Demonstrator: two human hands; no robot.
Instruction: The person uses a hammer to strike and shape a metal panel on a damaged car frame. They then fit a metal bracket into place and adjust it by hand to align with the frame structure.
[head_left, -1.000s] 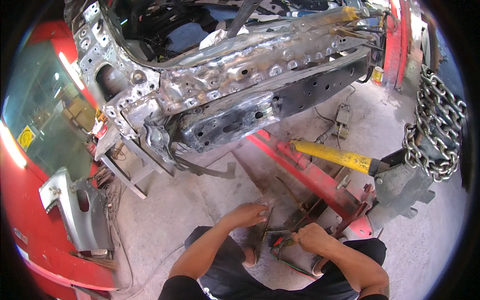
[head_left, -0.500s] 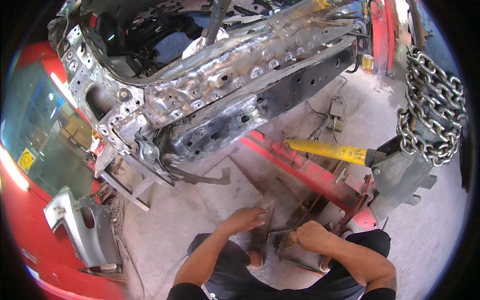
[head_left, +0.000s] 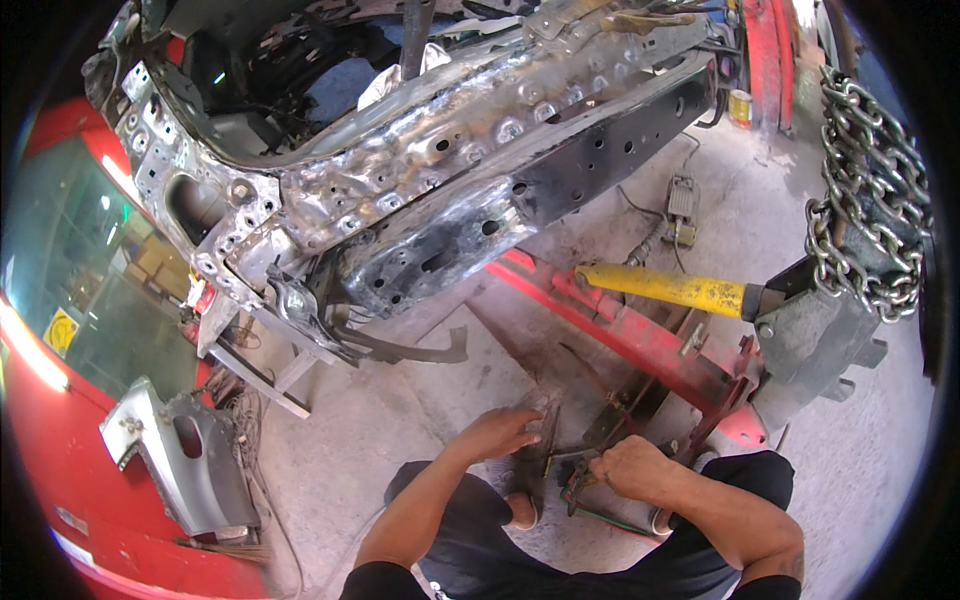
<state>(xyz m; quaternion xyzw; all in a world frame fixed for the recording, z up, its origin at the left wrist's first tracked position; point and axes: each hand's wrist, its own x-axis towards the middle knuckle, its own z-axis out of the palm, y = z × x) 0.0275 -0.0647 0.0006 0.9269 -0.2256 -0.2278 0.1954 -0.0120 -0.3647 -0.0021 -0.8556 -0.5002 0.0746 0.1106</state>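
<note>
Since a second ago our view has tipped: the silver panel (head_left: 185, 470) sits lower and farther in, and the big chain (head_left: 870, 190) sits higher. Our two hands stay in almost the same spot, over the floor (head_left: 380, 420) and in front of our knees.

We have the right hand (head_left: 632, 467) curled up like a fist around a dark tool (head_left: 573, 490). The fist hides most of the tool, so we can't make out its shape. It is over the near edge of the floor we see, between our feet, and a green and red line (head_left: 615, 522) runs beside it. One foot (head_left: 521, 511) is partly hidden by our leg.

We hold the left hand (head_left: 500, 434) with its fingers bent and a little apart. A thin bar (head_left: 550, 440) is just past the fingertips, but we can't tell if they pinch it.

The red beam (head_left: 620, 335) slants across the floor, its far end hidden under the black beam (head_left: 545, 195). The bare metal car body (head_left: 400, 165) is cut off at the top. The panel leans near the floor's left edge.
</note>
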